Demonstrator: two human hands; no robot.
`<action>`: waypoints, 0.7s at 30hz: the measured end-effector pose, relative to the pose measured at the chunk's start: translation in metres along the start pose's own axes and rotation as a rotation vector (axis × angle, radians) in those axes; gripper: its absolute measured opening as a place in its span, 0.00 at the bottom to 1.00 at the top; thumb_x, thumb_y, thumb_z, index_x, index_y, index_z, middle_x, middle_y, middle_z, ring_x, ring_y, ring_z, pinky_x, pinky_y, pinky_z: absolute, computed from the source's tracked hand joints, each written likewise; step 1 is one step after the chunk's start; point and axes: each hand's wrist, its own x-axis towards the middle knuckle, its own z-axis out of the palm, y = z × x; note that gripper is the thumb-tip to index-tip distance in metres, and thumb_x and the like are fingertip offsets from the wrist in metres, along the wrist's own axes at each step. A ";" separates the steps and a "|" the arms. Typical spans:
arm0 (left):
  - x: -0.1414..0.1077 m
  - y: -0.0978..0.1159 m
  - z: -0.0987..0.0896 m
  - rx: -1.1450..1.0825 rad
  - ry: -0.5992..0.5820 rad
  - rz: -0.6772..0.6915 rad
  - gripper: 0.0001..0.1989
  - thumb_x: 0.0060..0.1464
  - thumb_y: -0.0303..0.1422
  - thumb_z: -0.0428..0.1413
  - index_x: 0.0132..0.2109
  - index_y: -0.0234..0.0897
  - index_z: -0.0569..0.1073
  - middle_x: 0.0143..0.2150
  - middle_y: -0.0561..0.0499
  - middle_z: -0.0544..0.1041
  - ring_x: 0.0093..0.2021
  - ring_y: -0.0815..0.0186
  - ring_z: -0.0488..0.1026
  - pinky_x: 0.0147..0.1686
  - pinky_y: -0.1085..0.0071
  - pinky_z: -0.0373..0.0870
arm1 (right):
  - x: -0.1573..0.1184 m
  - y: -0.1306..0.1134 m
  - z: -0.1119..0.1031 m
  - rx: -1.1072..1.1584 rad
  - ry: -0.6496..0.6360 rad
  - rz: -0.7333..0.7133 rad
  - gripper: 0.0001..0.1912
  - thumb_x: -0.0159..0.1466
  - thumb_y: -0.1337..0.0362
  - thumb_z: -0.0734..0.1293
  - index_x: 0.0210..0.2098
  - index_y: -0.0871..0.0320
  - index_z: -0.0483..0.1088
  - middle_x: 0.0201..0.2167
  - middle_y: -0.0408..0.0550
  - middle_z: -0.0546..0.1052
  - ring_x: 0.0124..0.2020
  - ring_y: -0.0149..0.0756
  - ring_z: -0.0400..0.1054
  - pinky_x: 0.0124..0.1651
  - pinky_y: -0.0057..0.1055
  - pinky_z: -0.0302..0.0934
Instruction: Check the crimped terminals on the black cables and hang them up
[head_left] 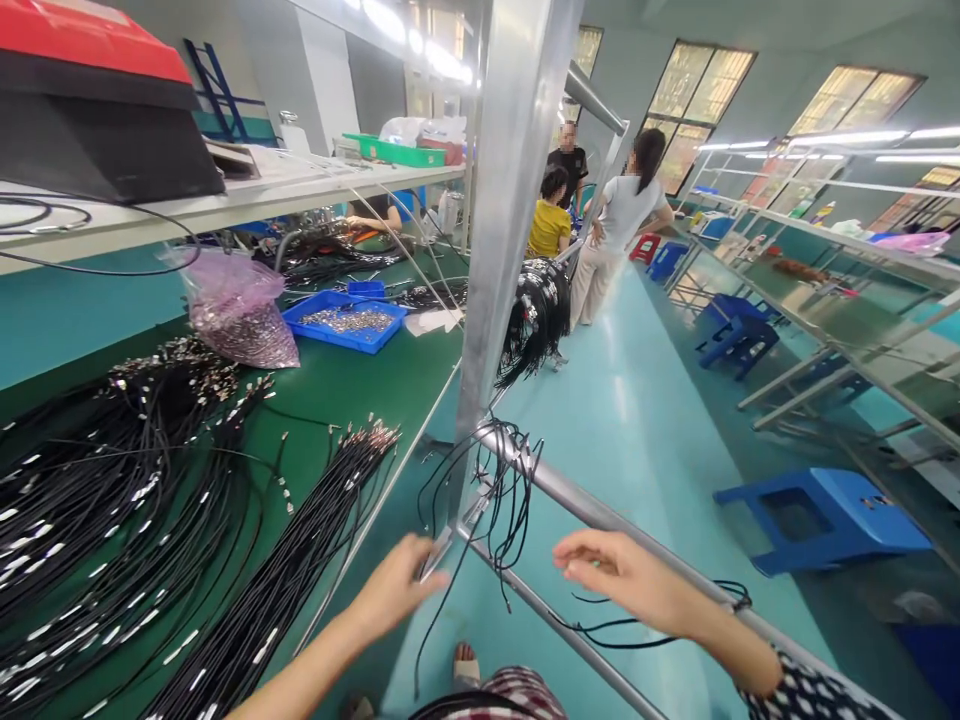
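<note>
My left hand is slightly blurred, thumb apart from the bent fingers. It is beside the lower corner of a metal rack, and I see nothing held in it; whether it touches the frame I cannot tell. My right hand reaches in from the right, fingers stretched out and holding nothing. It is over or beside a metal rail. Between the hands, a loose bunch of thin black cables hangs at the rack's upright post. More black cable hangs below my right wrist.
Bundled black cables lie on the green bench at left. Behind them are a pink plastic bag and a blue tray of small metal parts. More cables hang farther along. Several people and a blue stool are beyond.
</note>
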 end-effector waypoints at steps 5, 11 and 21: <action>0.064 0.041 -0.033 -0.190 0.214 0.101 0.30 0.58 0.50 0.49 0.60 0.35 0.60 0.63 0.37 0.59 0.64 0.50 0.55 0.63 0.52 0.49 | 0.035 0.026 0.029 0.100 0.173 -0.021 0.29 0.63 0.42 0.62 0.52 0.58 0.71 0.53 0.57 0.72 0.55 0.49 0.65 0.55 0.46 0.62; 0.075 0.073 0.033 -0.443 -0.103 0.217 0.23 0.51 0.38 0.63 0.51 0.32 0.70 0.50 0.41 0.74 0.51 0.54 0.71 0.53 0.51 0.67 | 0.091 0.000 0.061 0.080 0.158 -0.146 0.30 0.66 0.39 0.54 0.40 0.58 0.72 0.44 0.53 0.74 0.52 0.46 0.65 0.59 0.44 0.55; 0.042 0.117 0.035 -0.694 -0.038 0.076 0.23 0.58 0.50 0.52 0.25 0.37 0.61 0.14 0.64 0.51 0.13 0.76 0.48 0.14 0.76 0.46 | 0.028 -0.010 0.039 -0.035 0.190 -0.205 0.17 0.68 0.54 0.60 0.52 0.54 0.69 0.54 0.51 0.70 0.52 0.43 0.65 0.54 0.40 0.59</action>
